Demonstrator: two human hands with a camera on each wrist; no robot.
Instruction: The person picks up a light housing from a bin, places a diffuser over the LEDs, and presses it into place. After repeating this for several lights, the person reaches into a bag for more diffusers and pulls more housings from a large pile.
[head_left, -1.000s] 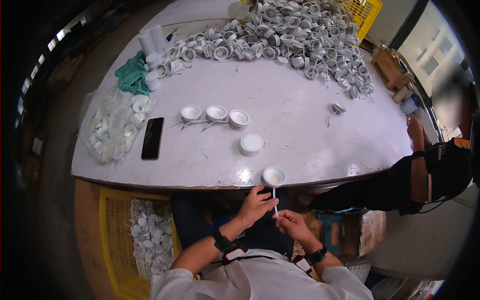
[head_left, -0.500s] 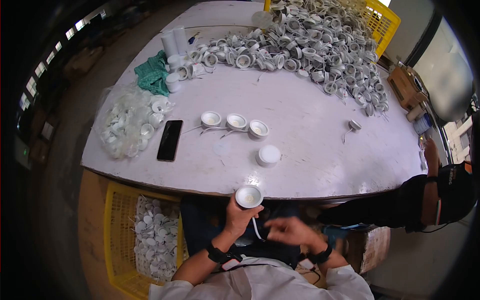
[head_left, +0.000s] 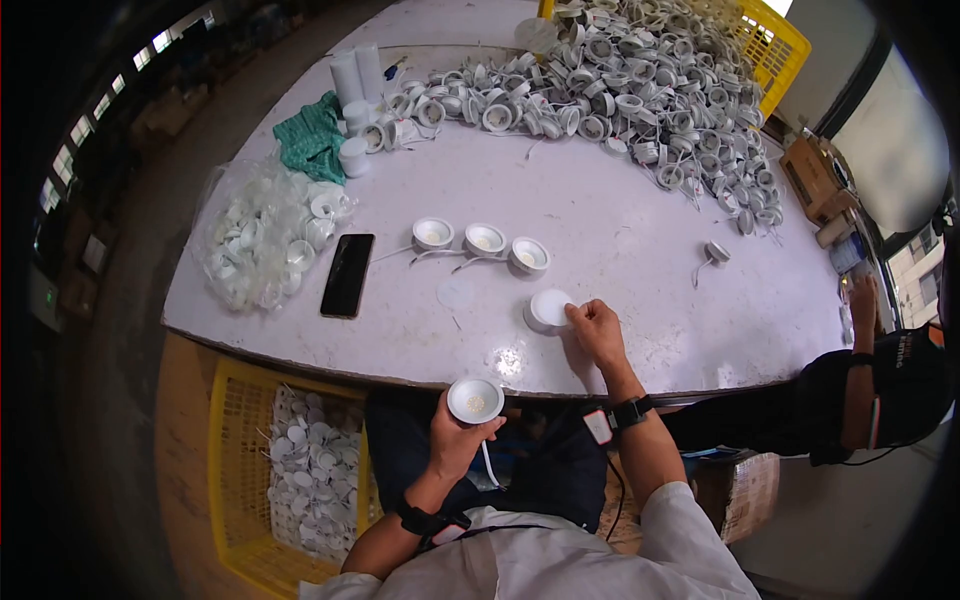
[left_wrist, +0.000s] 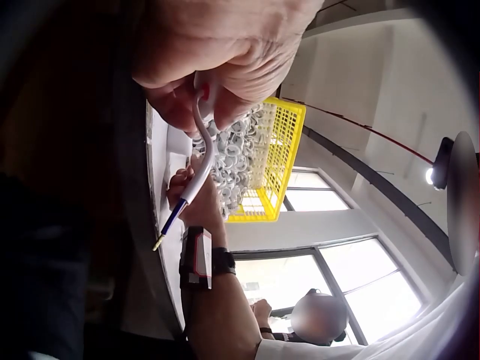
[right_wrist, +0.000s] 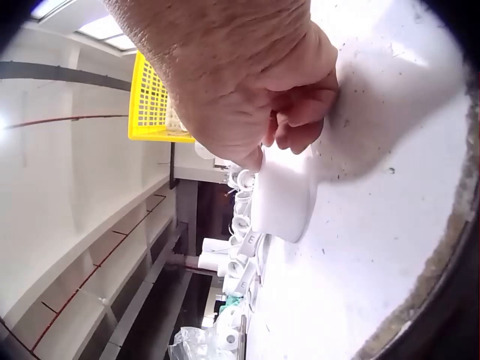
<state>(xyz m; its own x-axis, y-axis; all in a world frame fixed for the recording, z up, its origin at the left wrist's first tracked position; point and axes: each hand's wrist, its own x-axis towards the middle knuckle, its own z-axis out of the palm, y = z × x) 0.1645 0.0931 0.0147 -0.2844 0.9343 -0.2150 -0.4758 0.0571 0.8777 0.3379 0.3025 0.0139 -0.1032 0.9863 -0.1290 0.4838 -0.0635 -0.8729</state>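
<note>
My left hand (head_left: 455, 440) holds a round white downlight (head_left: 476, 402) just off the table's front edge, its open face turned up. A white cable (left_wrist: 201, 165) hangs from the downlight, with a bare blue wire end. My right hand (head_left: 598, 335) reaches over the table to a short stack of round white discs (head_left: 547, 311). Curled fingers (right_wrist: 300, 135) and thumb pinch at the top edge of the stack. Three more downlights (head_left: 485, 239) stand in a row behind it, faces up, cables to the left.
A large heap of downlights (head_left: 620, 100) covers the back, near a yellow crate (head_left: 785, 60). A phone (head_left: 347, 276) and a clear bag of white parts (head_left: 255, 250) lie on the left. Below stands a yellow basket (head_left: 235, 480) of discs. Another person's arm (head_left: 862, 370) is at the right.
My right hand has let go of the cable and moved forward to the disc stack. The left hand has taken the downlight by its body and shifted left with it.
</note>
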